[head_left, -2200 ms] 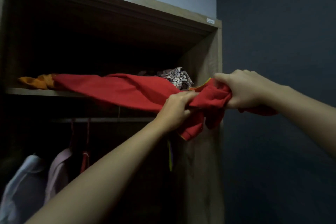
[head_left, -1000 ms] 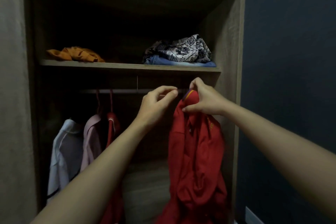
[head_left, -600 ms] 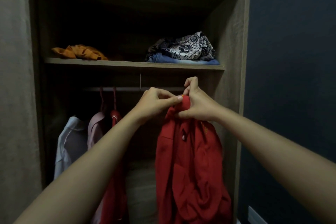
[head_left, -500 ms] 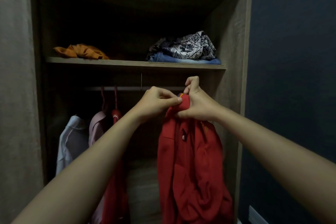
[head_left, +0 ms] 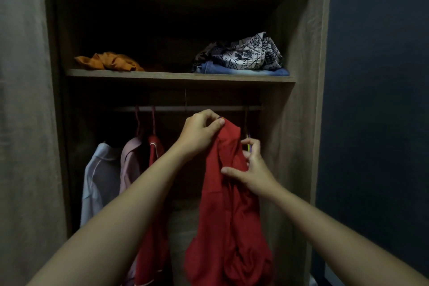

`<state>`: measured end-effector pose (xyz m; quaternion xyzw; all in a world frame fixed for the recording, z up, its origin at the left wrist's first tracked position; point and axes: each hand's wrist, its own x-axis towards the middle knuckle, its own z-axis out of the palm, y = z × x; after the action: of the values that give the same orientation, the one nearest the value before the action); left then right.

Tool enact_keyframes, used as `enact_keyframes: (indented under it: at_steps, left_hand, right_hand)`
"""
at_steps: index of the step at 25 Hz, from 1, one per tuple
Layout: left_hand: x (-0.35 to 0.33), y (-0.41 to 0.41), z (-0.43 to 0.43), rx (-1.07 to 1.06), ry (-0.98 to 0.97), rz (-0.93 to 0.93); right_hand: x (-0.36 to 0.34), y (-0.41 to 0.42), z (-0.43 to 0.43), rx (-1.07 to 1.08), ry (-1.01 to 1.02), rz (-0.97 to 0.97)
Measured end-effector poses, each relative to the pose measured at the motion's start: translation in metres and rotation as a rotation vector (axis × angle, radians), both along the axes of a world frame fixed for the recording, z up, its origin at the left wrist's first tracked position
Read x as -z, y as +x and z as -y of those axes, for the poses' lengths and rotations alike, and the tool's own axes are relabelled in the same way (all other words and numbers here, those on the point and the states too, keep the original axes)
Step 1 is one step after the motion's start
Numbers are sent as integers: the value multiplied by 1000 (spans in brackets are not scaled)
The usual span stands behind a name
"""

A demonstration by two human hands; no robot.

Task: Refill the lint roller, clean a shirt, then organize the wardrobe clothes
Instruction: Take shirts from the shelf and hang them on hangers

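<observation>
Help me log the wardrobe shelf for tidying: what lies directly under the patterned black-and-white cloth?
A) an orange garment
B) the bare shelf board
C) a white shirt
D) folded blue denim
D: the patterned cloth sits on top of the blue denim at the right end of the shelf, while the orange garment lies apart at the left.

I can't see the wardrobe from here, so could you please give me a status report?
Left hand pinches red shirt at top. Right hand on it lower, thumb across, grip unclear. Shirt hangs below rail. Hung clothes apart, left.
</observation>
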<state>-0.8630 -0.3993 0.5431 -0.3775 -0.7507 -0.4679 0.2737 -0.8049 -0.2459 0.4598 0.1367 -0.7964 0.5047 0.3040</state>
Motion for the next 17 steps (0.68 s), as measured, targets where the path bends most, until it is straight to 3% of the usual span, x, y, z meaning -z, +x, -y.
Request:
enact_keyframes:
  at_steps: [4, 7, 12, 14, 17]
  left_hand:
    - [-7, -9, 11, -23, 117, 55]
    - [-10, -23, 31, 78, 224, 174]
    - [-1, -34, 73, -31, 460, 312]
    - [12, -38, 84, -154, 376, 331]
    - [40, -34, 91, -210, 228, 354]
  right_hand:
    - [54, -1, -7, 105, 200, 164]
    - [85, 2, -17, 140, 305, 257]
    - [12, -3, -35, 196, 266, 125]
    - [-28, 0, -36, 172, 308, 93]
    - [-70, 14, -29, 29, 484, 273]
